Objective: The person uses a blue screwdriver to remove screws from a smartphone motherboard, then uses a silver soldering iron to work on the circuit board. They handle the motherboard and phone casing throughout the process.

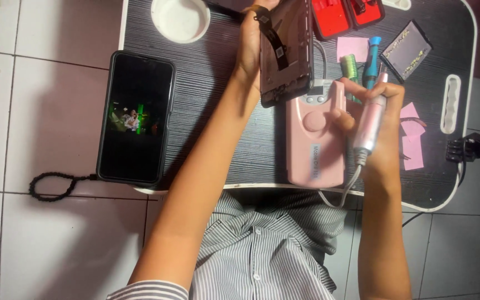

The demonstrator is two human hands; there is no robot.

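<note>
Left hand (249, 47) has its fingers wrapped around the edge of an opened phone frame (286, 50), held up over the far side of the desk (206, 83) with its insides toward the camera. A flat black ribbon cable (273, 39) hangs loose across it. Right hand (376, 119) has its fingers closed around a pink pen-shaped rotary tool (370, 119), tip pointing away and not touching the frame.

If you're grinding on a frame like this, I'd say brace your wrist on the desk, keep that cable out of the tip's way and use light passes.

The tool's grey cord runs back to a smooth, rounded pink control box (315, 136) lying just under the frame. The desk is dark with a fine woodgrain and a white rim. A glossy black phone (135, 118) lies on the left with its screen lit, and there's a white round dish (180, 19) at the top. Pink sticky notes (412, 139) and a green brush (350, 68) lie on the right.
</note>
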